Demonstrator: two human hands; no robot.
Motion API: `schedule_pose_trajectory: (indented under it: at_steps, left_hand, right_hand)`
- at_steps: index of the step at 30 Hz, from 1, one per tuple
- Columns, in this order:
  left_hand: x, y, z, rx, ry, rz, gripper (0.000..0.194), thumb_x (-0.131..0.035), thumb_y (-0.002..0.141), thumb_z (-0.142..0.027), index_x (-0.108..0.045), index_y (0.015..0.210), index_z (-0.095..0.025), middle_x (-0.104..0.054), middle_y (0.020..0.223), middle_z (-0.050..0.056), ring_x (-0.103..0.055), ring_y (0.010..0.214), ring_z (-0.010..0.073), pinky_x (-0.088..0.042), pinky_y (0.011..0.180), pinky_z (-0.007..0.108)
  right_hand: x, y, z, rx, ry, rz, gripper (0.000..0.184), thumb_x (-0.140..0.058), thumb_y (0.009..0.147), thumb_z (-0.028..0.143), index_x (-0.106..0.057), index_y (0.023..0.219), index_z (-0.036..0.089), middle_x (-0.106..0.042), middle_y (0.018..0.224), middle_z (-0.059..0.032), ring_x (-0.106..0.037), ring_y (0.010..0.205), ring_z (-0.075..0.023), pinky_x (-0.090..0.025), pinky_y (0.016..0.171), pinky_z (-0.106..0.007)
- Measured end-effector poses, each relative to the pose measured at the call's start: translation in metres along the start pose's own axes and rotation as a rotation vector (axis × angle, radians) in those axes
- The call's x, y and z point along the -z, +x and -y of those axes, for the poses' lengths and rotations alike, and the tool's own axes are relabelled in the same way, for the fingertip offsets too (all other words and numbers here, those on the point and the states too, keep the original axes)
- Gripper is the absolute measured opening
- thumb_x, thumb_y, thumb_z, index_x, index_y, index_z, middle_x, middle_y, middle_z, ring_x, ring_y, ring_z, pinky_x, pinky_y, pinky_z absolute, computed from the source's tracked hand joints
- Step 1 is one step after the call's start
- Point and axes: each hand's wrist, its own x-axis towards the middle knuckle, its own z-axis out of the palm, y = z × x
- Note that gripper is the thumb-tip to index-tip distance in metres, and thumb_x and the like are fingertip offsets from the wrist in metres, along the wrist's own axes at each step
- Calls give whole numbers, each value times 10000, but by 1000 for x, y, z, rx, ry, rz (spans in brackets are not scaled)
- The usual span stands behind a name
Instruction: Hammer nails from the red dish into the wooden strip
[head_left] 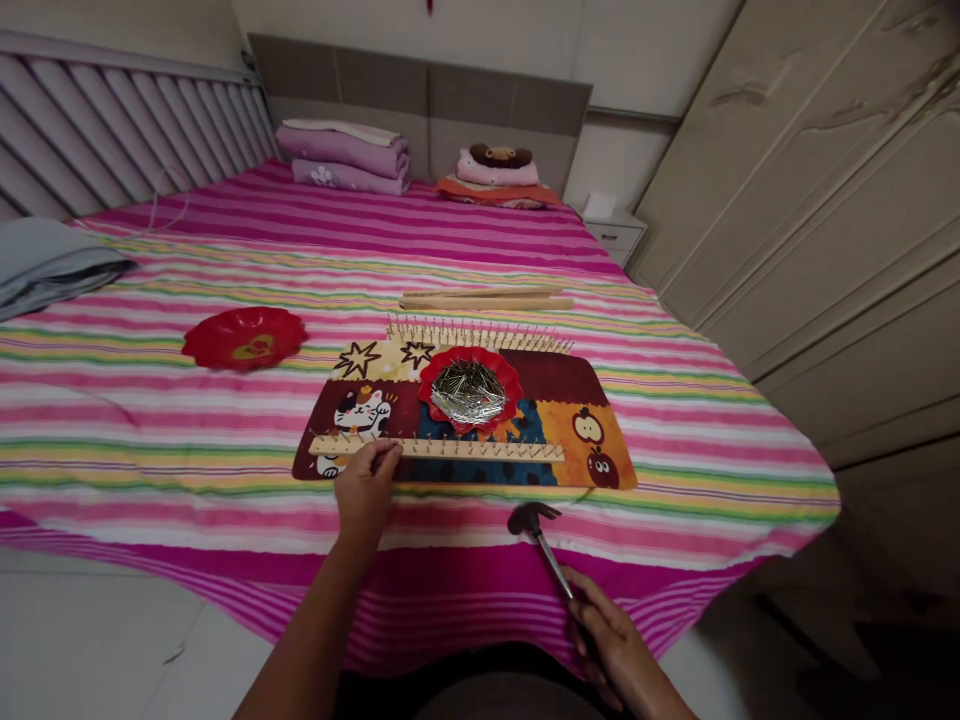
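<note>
My left hand (365,483) pinches a pale wooden strip (480,452) with its thumb and fingers, left of the strip's middle. A row of thin nails stands up along this strip, some of them leaning; whether a nail is also between my fingertips is hidden. My right hand (607,630) is wrapped round the handle of a claw hammer (551,557), its head resting low over the bedspread, apart from the strip. Behind the strip, a red scalloped dish (512,378) full of loose nails (469,391) sits on a patterned mat (559,380).
More wooden strips with upright nails (480,333) lie at the mat's back edge. Bare wooden strips (487,302) are behind them. To the left is a red plate (247,335) on the striped bedspread (150,420). Folded bedding (345,155) lies by the headboard (480,100); wardrobe doors (810,200) stand right.
</note>
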Motion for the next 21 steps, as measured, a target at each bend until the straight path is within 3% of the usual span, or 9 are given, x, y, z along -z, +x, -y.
schedule_pose_trajectory:
  at_steps: [4,8,13,17,21]
  left_hand:
    - [-2,-1,8,-182,82,-29,211,-545,734,-386,-648,801,-215,-692,848,24,-622,836,176,-461,808,287]
    - [-4,0,14,-271,113,-34,214,-511,766,-370,-643,799,-205,-691,840,38,-624,835,179,-459,797,287]
    - [-5,0,17,-333,121,-31,186,-496,773,-327,-638,786,-207,-691,823,41,-625,806,174,-459,769,277]
    - [-6,-1,20,-310,143,-5,177,-483,769,-276,-640,810,-206,-690,840,42,-618,810,169,-453,754,262]
    - [-7,-1,23,-319,157,-15,178,-484,782,-304,-637,801,-216,-687,829,36,-614,806,173,-448,754,269]
  right_hand:
    - [-18,-19,17,28,-7,75,692,-520,735,520,-403,1335,194,-405,478,87,-265,334,-50,-142,325,-155]
    - [-46,-36,65,121,-51,172,616,-479,794,500,-394,1350,248,-432,548,71,-277,360,-55,-178,351,-175]
    - [-83,-26,119,452,-332,290,454,-407,876,362,-451,1309,232,-391,547,67,-335,462,-90,-265,439,-210]
    - [-105,-11,134,581,-466,295,401,-386,883,278,-497,1265,220,-383,552,65,-350,493,-95,-295,472,-213]
    - [-115,-3,136,671,-557,260,414,-379,887,276,-480,1287,239,-433,581,50,-412,525,-105,-341,502,-217]
